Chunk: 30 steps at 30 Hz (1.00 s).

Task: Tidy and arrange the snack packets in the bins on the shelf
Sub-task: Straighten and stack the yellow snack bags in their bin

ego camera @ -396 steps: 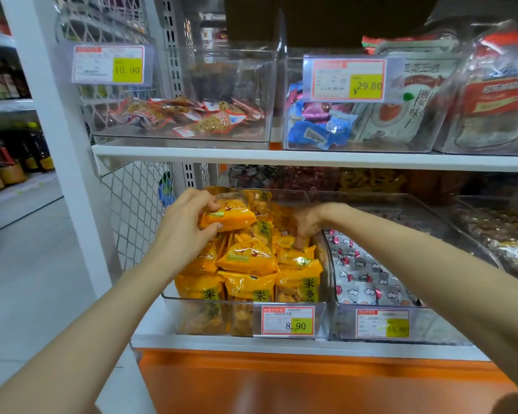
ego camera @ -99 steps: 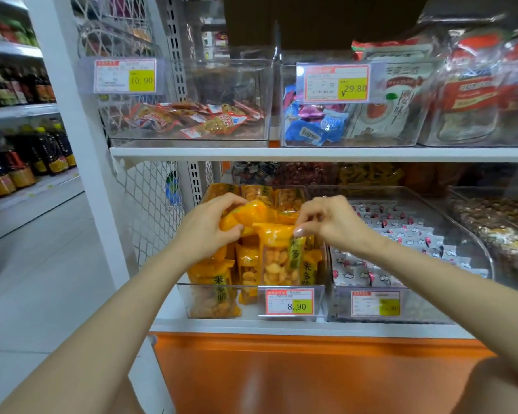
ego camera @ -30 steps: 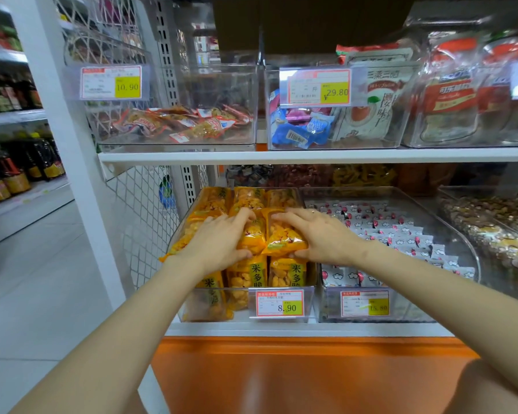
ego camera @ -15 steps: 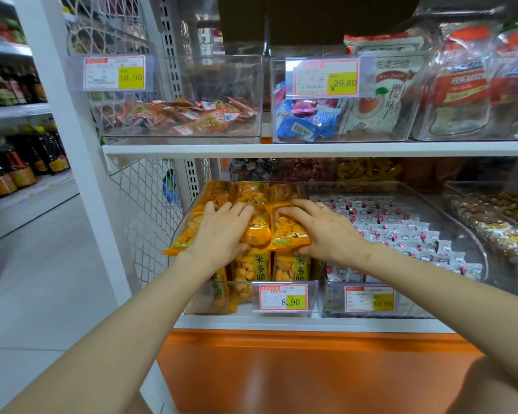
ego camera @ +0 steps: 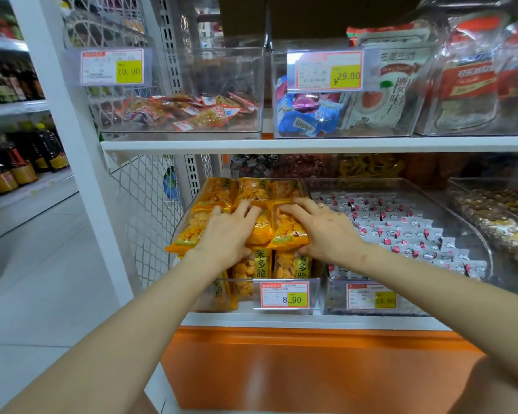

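The yellow snack packets (ego camera: 287,230) in the clear bin (ego camera: 304,186) lie directly beneath both palms, long axes running along the fingers toward the back, with the left hand (ego camera: 226,234) flat with fingers together, the right hand (ego camera: 320,231) flat and slightly spread, and neither nearer.

A shop: price tags (ego camera: 284,295) on clear snack bins (ego camera: 222,70), probably sauce bottles (ego camera: 21,162) beyond.

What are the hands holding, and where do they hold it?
Nothing is truly gripped. The left hand and the right hand lie flat on top of the yellow snack packets in the clear bin, pressing them down.
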Motion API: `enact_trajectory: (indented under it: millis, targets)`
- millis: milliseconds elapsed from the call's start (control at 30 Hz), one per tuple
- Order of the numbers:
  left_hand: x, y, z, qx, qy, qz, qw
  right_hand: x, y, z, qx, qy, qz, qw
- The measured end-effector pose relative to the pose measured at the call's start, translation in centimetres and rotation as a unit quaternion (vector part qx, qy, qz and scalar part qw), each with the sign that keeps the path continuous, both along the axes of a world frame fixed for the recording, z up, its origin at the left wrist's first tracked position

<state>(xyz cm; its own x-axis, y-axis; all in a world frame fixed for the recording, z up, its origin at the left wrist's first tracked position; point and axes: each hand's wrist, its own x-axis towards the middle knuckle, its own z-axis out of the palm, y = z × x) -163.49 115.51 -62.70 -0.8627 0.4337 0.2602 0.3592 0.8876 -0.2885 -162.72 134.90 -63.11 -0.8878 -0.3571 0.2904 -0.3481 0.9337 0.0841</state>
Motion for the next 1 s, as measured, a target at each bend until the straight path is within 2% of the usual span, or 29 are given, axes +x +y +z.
enact_trajectory:
  millis: [467,800,867,933,1000]
  targets:
    - [-0.8,-1.0,0.8,0.142,-0.119,-0.033,0.982,-0.3,0.1,-0.2,-0.083,-0.004,0.062,0.995]
    - [-0.8,-2.0,2.1,0.237,-0.135,-0.048,0.961,-0.1,0.4,-0.3,-0.027,0.006,0.051,0.998]
    - [-0.8,-2.0,2.2,0.228,-0.132,-0.038,0.964,0.0,0.3,-0.2,0.021,0.019,0.039,0.999]
    - [-0.8,-1.7,1.9,0.179,-0.119,-0.029,0.976,0.2,0.2,-0.1,0.073,0.039,0.024,0.996]
    - [-0.9,-1.3,1.5,0.134,-0.111,-0.019,0.985,0.4,0.1,0.3,0.070,0.080,0.057,0.993]
